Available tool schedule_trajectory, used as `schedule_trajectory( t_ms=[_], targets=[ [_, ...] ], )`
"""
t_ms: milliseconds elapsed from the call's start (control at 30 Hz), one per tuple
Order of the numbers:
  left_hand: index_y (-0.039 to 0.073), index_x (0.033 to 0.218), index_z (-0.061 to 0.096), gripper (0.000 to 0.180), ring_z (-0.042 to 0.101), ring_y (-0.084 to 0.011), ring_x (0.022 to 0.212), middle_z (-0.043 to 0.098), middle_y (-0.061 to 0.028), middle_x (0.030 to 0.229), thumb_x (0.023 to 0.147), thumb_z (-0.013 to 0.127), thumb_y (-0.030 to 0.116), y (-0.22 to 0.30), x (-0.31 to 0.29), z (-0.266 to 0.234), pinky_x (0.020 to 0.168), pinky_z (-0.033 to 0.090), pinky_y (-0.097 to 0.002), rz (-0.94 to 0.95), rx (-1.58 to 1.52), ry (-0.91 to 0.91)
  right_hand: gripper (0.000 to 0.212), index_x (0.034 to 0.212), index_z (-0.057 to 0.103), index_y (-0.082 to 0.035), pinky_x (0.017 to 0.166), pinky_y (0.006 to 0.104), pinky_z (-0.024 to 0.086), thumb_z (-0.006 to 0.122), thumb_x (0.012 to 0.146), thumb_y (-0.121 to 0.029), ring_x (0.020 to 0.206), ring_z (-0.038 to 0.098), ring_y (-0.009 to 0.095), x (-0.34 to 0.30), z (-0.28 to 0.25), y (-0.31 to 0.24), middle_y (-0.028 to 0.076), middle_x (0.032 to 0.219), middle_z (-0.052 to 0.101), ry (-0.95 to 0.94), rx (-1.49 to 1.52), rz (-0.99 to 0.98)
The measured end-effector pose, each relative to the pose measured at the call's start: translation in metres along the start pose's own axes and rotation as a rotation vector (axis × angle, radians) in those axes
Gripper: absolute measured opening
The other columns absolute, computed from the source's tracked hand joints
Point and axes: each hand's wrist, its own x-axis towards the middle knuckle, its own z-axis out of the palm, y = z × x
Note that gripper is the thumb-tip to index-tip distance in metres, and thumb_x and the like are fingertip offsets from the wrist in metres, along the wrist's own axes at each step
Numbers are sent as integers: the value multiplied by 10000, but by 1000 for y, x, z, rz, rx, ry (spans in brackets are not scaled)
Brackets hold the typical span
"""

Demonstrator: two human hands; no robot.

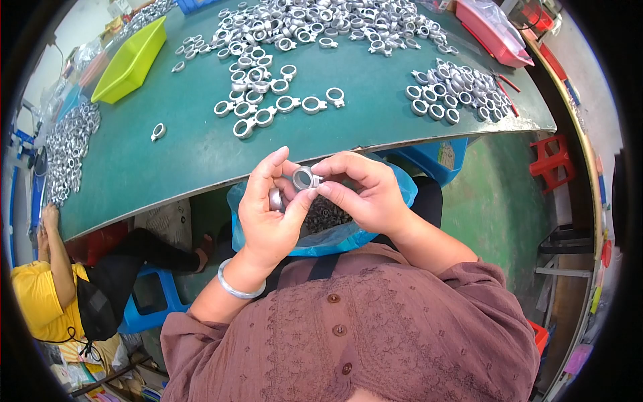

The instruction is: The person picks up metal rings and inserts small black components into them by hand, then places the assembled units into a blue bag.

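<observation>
Between the fingertips of both hands is a silver metal ring clamp (305, 178) with a small lug on its right side. My left hand (265, 208) is closed, pinching the ring's left edge. A second metal ring (275, 199) is tucked in that same palm. From the right, my right hand (367, 194) grips the lug with thumb and forefinger; whether it holds a tiny part there I cannot make out. Just under my hands, a blue plastic bag (395, 175) lies open on my lap, full of small dark metal parts (326, 216).
A green table (181, 147) lies ahead, with a big heap of ring clamps (321, 27) at the back and a smaller pile (459, 90) at right. A yellow-green tray (130, 61) and a pink tray (492, 33) stand on it. At left sits a person in yellow (43, 295).
</observation>
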Motion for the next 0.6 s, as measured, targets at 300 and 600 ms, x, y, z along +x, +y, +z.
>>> schedule_trajectory(
  t_ms=[300, 600],
  targets=[
    [-4, 1196, 457, 555, 482, -42, 642, 536, -41, 906, 691, 682, -48, 4, -3, 1, 556, 394, -160, -112, -61, -19, 182, 1003, 580, 39, 744, 220, 471, 568, 829, -12, 826, 577, 88, 1, -6, -6, 49, 921, 618, 5, 467, 366],
    [-8, 1087, 514, 319, 517, -60, 678, 570, -32, 876, 802, 628, 80, 10, -2, 2, 567, 427, -176, -405, -435, -50, 148, 968, 596, 18, 734, 228, 469, 562, 824, 5, 832, 570, 90, 0, -2, -5, 42, 893, 615, 19, 322, 231]
  ],
)
